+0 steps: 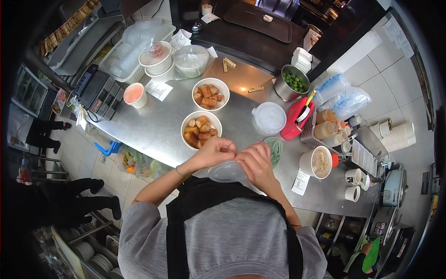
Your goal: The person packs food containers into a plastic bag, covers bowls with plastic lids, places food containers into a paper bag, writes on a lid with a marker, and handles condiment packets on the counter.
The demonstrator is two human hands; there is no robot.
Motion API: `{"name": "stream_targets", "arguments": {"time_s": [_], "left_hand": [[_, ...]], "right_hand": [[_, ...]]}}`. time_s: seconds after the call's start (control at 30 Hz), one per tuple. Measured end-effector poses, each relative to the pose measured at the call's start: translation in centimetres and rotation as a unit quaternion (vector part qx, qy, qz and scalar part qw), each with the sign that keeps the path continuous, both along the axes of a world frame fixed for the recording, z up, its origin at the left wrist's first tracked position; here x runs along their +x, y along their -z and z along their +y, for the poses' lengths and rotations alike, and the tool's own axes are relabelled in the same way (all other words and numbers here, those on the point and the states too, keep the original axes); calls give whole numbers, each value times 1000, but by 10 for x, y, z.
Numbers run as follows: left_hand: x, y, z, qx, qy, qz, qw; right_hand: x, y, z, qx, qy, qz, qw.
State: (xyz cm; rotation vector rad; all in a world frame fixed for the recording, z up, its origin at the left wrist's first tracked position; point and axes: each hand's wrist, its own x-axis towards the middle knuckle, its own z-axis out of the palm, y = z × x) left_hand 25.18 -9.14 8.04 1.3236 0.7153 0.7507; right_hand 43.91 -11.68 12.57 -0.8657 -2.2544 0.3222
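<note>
Close to my body, my left hand (216,153) and my right hand (255,163) meet with fingertips pinched together. Both grip the top of what looks like a thin clear plastic bag (202,173). Below the fingers shows a round translucent lid (228,171); its container is mostly hidden by my hands and apron. Just beyond my left hand stands a white bowl (184,137) of cut fried rolls (199,130). A second white bowl (227,91) of similar pieces (209,96) sits behind it. A green cloth (276,150) lies beside my right hand.
Stacked translucent lids (269,118) and a red tape dispenser (296,118) stand right of the bowls. A metal pot of green citrus (292,83) is behind. Bagged tubs (190,61) and a pink-topped cup (135,95) stand left. A filled tub (317,162) rests at right.
</note>
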Motion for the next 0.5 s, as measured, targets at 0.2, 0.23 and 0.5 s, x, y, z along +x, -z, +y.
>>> {"name": "stream_targets", "arguments": {"time_s": [0.2, 0.23, 0.5], "left_hand": [[-89, 41, 42, 63, -385, 30, 920], [-99, 55, 44, 61, -386, 33, 920], [-100, 123, 50, 71, -476, 147, 864]], "right_hand": [[-7, -13, 22, -15, -29, 63, 997], [-11, -10, 44, -55, 23, 108, 992], [-71, 146, 240, -158, 247, 318, 902]]}}
